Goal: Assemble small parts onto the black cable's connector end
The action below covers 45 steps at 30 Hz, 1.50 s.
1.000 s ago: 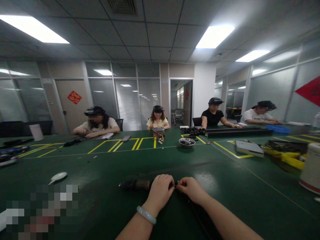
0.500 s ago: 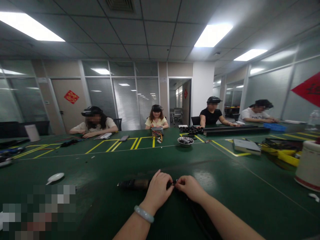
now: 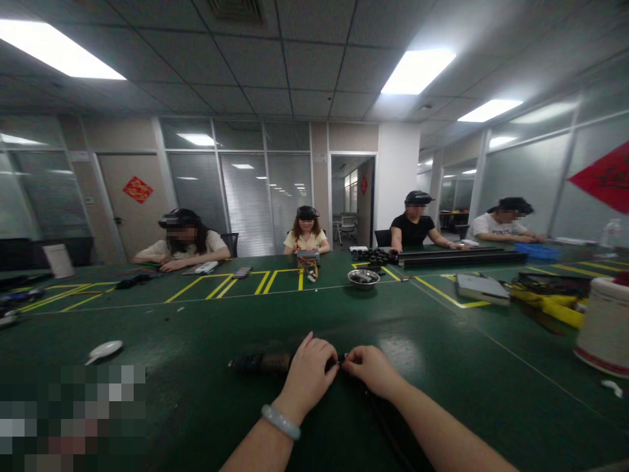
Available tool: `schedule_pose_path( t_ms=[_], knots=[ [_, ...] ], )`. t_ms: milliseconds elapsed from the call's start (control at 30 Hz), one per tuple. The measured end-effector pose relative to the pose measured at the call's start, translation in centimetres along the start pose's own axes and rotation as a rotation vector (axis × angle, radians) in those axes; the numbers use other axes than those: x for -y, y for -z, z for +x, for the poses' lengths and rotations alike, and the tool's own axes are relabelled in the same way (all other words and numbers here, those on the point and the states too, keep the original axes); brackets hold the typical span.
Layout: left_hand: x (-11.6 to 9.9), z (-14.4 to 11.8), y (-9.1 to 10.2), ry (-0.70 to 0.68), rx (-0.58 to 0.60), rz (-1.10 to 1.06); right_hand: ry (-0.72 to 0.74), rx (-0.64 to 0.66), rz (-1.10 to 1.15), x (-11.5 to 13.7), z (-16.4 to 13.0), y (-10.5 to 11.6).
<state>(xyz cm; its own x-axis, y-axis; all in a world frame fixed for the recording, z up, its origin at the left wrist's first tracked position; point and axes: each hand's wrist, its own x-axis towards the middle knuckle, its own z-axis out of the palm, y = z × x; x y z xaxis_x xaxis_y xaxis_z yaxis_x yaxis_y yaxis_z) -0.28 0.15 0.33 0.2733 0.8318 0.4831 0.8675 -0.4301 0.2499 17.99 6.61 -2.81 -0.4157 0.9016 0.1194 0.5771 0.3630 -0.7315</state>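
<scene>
Hardly anything had moved: our left hand (image 3: 310, 372) still gripped the dark cylinder (image 3: 260, 362), its axis running nine-to-three, while our right hand (image 3: 371, 368) pinched its three-o'clock tip.

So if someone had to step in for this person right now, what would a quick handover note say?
Left hand: closed over the right end of a dark tube-shaped part lying on the green table; pale bracelet on the wrist.
Right hand: fingertips pinched on something small where it meets the left hand; too small to identify.
A dark cable runs from the hands toward the person.
Nearby: white spoon-like item at left, metal bowl ahead.
Done or left: cannot tell; the join is hidden by the fingers.
</scene>
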Motion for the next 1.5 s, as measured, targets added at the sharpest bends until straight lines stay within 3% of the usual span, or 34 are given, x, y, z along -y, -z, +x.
schedule_pose_path(
  t_ms=[1500],
  knots=[
    [-0.1, -0.1, 0.1, -0.027, -0.014, -0.004, -0.014, 0.019, 0.039, -0.7, 0.3, -0.3]
  ],
)
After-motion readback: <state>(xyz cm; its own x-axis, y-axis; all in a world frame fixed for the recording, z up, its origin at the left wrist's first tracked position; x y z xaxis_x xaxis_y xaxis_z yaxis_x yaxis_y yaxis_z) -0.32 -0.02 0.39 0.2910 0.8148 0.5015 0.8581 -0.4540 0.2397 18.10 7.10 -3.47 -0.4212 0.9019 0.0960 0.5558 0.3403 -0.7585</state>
